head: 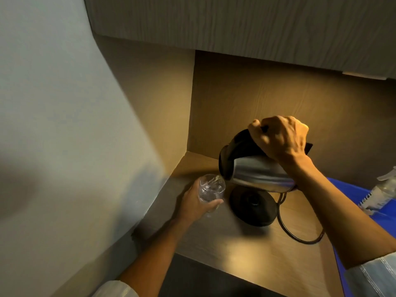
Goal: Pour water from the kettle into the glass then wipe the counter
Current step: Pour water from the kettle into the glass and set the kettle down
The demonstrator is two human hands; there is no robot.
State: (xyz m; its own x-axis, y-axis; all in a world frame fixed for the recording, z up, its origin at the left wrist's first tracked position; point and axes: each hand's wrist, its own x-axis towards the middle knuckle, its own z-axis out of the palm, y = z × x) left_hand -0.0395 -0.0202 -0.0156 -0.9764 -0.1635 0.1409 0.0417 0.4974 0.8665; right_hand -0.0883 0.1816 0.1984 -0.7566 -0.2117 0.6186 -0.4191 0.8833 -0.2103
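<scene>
A steel kettle [257, 172] with a black lid and handle hangs tilted to the left above the wooden counter [246, 249]. My right hand [280, 140] grips its handle from above. The spout sits right over the rim of a clear glass [211, 189], and water runs into the glass. My left hand [197, 203] holds the glass from the left side, just above the counter near the wall. The glass holds some water.
The kettle's black round base [252, 205] stands on the counter under the kettle, its cord [300, 234] looping to the right. A blue cloth or mat [381, 219] and a clear spray bottle [383, 191] lie at the right edge. A cabinet overhangs above; a wall closes the left.
</scene>
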